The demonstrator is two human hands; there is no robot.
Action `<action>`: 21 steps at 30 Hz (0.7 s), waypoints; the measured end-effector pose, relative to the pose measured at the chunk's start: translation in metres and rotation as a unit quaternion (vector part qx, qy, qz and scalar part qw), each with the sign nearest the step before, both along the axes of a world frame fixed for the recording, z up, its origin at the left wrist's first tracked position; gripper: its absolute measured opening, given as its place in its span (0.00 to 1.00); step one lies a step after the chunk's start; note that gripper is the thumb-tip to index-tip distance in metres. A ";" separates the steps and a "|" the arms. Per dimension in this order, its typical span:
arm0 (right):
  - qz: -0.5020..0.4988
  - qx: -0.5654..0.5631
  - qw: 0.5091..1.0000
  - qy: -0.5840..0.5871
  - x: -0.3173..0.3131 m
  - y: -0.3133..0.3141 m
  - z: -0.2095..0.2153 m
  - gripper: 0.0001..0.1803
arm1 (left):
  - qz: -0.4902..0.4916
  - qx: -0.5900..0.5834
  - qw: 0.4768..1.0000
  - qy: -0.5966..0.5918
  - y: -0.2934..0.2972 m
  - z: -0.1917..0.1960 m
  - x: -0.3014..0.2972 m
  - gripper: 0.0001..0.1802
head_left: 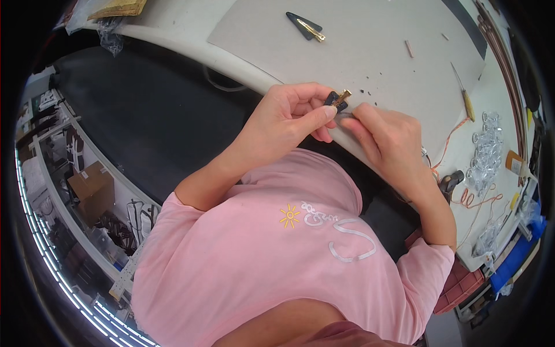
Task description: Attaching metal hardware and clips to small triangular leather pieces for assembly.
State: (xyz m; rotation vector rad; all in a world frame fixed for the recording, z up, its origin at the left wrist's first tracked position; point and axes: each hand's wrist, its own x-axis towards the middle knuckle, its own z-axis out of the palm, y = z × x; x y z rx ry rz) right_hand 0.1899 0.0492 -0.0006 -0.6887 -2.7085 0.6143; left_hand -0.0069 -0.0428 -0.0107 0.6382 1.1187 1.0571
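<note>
The small black piece with a brass clip (pixel 337 99) near the upper middle of the frame is mostly covered by the thumb and fingers of the left hand (pixel 292 113); only its top end shows. What the right hand (pixel 384 136) pinches beneath it is hidden by its own fingers. The specks (pixel 370 91) on the grey mat (pixel 358 40) just above are too small to tell. At the right side, the clear plastic pieces (pixel 488 144) blur into one heap. The stacked cardboard (pixel 118 8) at the upper left is cut off by the top edge. The shelves (pixel 69 191) at the left bend into the dark rim, their contents unclear.
</note>
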 end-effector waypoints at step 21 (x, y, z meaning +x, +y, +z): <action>-0.013 0.000 1.000 -0.024 -0.003 0.007 0.007 0.13 | -0.002 -0.006 1.000 0.001 0.000 0.000 -0.002 0.15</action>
